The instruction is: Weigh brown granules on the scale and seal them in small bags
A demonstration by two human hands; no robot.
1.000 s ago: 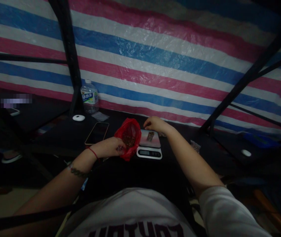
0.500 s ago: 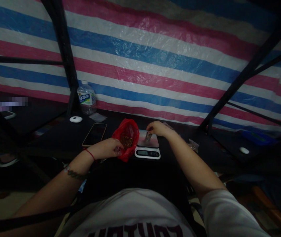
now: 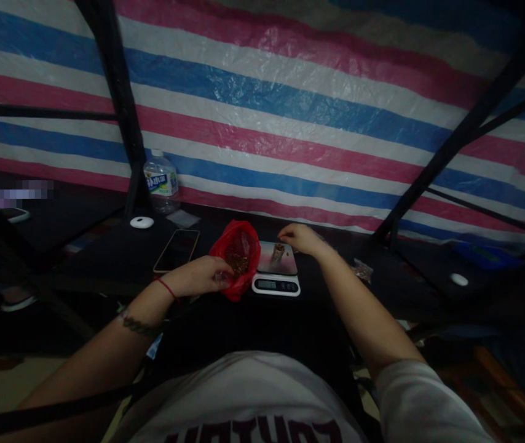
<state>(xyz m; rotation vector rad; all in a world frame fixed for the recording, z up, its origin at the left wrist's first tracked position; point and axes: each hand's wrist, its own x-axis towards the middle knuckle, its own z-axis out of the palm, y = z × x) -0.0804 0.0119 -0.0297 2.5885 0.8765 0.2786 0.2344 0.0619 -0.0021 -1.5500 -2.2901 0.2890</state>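
The person seems to be weighing a small clear packet [image 3: 278, 255], which is resting on the scale [image 3: 284, 267], while the left hand [image 3: 202, 275] is gripping the near rim of the red bag [image 3: 246, 285] of brown bits [image 3: 240, 262]. The right hand [image 3: 303, 239] is hovering just beyond the packet, fingertips nearly together, possibly holding something too small to tell, and any next move is probably calling for a light touch. Behind the dark table [image 3: 219, 220], a striped sheet [image 3: 262, 123] is hanging in dim light.
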